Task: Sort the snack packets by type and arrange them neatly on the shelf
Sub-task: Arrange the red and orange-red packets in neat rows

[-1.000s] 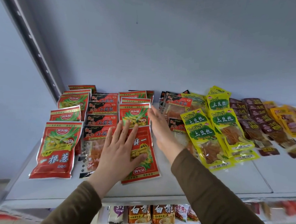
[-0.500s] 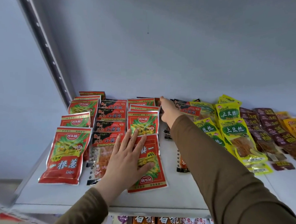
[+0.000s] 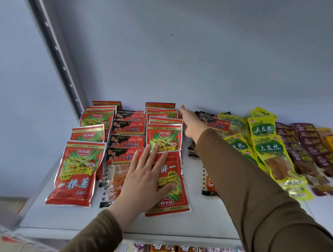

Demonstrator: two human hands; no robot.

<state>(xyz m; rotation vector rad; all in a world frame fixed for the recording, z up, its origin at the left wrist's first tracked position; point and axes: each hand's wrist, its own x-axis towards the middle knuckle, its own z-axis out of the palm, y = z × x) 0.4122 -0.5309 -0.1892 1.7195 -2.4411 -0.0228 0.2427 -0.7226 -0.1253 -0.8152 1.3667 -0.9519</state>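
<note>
Hands work a white shelf [image 3: 175,230] where snack packets lie in overlapping columns running front to back. The left hand [image 3: 145,182] presses flat, fingers [image 3: 154,154] straight and spread, on an upside-down red packet [image 3: 168,183] at the front of the third column; nothing is gripped. The right hand [image 3: 190,125] reaches to the shelf's rear, beside that column's far end; whether its fingers hold anything cannot be told. The upside-down packet's long axis runs front to back, directly under the left hand, the nearer one, so turning it probably falls to that hand. Red packets [image 3: 76,171] read "一根葱" and "光头娃"; black-and-red ones [image 3: 125,143] read "小面筋"; yellow-green ones [image 3: 268,148] read "土豆丝" and "TuDouSi". Dark brown packets [image 3: 303,152] lie further right.
</note>
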